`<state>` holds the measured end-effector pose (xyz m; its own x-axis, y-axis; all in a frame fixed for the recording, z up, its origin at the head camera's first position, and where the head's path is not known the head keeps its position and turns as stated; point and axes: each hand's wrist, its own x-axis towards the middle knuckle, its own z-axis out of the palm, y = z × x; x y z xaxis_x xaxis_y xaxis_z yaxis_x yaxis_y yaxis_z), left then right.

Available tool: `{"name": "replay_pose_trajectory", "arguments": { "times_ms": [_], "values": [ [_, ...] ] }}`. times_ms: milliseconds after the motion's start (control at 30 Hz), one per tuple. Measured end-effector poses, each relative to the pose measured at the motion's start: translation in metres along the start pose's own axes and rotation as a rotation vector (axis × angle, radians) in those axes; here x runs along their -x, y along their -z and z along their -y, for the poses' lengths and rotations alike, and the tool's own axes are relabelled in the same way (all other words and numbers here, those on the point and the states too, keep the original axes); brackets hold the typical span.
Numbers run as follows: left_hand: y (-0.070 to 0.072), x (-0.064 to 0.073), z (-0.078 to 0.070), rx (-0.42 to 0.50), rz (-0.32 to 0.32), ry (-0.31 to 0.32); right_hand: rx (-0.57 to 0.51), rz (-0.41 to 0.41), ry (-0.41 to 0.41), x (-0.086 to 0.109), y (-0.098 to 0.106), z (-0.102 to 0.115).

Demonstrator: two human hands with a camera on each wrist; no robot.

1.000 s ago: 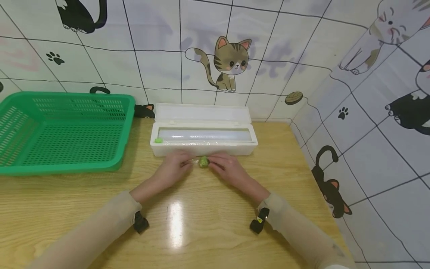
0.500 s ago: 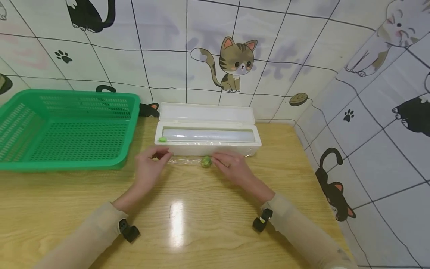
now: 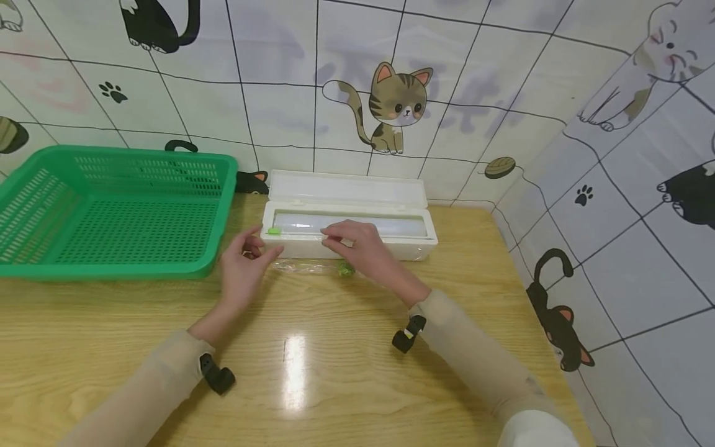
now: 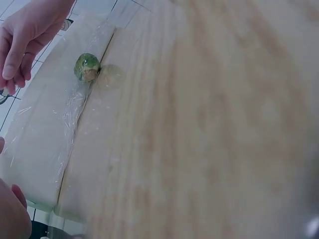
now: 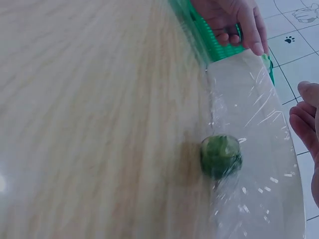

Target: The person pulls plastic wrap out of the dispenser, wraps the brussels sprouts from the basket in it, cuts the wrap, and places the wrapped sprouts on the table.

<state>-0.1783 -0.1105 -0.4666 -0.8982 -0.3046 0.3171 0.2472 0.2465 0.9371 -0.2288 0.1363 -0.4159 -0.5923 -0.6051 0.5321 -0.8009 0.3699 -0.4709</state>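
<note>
A white cling film dispenser [image 3: 301,249] stands with its lid up, the film roll [image 3: 385,223] lying inside. From its front edge clear film [image 5: 264,104] drapes down to the table, over a small Brussels sprout [image 5: 221,155] at the foot of the box. My left hand [image 3: 241,270] is at the dispenser's front left corner, thumb and forefinger apart, right by the corner and near the green slide cutter [image 3: 274,231]. Above the front edge, my right hand [image 3: 365,248] hovers with loosely bent fingers and partly hides the sprout in the head view. Neither hand grips anything.
A green plastic basket [image 3: 206,261] stands on the table to the left, close to my left hand. Behind the dispenser rises a wall covering [image 3: 279,112] with cat drawings, which continues along the right side. Bare wooden table [image 3: 335,360] lies in front.
My left hand has let go near the sprout and moved left to the dispenser's corner. My right hand has risen from the sprout to above the dispenser's front edge.
</note>
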Motion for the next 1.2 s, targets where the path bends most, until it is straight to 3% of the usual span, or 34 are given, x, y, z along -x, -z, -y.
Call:
{"name": "replay_pose_trajectory", "arguments": {
  "times_ms": [300, 567, 800, 1000, 1200],
  "values": [
    [0.001, -0.014, 0.006, -0.031, 0.073, -0.014, -0.050, 0.105, 0.003, -0.037, -0.019, 0.000],
    [0.002, -0.019, 0.009, -0.014, 0.084, 0.007, -0.086, 0.165, -0.008, -0.060, -0.029, 0.006],
    [0.003, -0.022, 0.008, -0.007, 0.091, 0.020, -0.030, 0.213, 0.058, -0.078, -0.036, 0.005],
    [0.005, -0.023, 0.008, -0.006, 0.103, 0.030, 0.009, 0.326, 0.121, -0.088, -0.041, 0.007],
    [0.006, -0.023, 0.007, 0.008, 0.098, 0.009, 0.052, 0.402, 0.128, -0.096, -0.041, 0.013]
  ]
}}
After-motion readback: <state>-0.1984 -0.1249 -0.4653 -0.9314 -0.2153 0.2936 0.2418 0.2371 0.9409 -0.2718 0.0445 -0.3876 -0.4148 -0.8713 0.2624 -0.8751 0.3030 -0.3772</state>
